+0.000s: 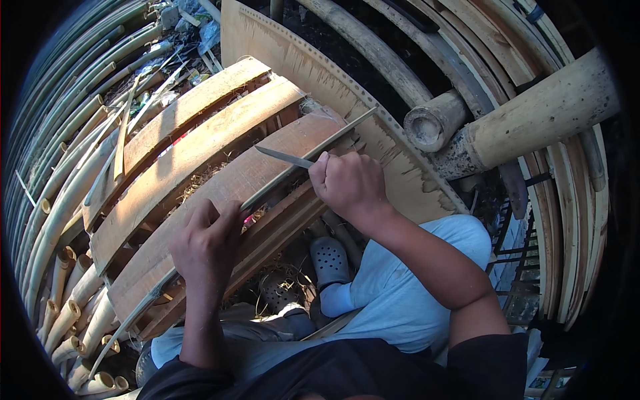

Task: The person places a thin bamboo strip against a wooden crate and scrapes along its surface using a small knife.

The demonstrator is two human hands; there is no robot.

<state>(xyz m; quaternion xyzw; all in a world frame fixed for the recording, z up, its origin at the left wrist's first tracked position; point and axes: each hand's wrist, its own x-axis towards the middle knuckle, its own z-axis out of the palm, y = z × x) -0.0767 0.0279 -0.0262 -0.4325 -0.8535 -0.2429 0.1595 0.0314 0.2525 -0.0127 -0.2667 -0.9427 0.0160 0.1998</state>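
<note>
While gripping the thin strip [274,185] in the left hand [202,239], apparently shaving it with the knife [285,157] clenched in the right hand [350,183], probably needing a steady, shallow stroke next.

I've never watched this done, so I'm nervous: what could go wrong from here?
The knife in the right hand might slip and cut the left hand, which holds the same thin strip without a glove. The strip's ends also stick out past both hands, so one could catch on something.
</note>
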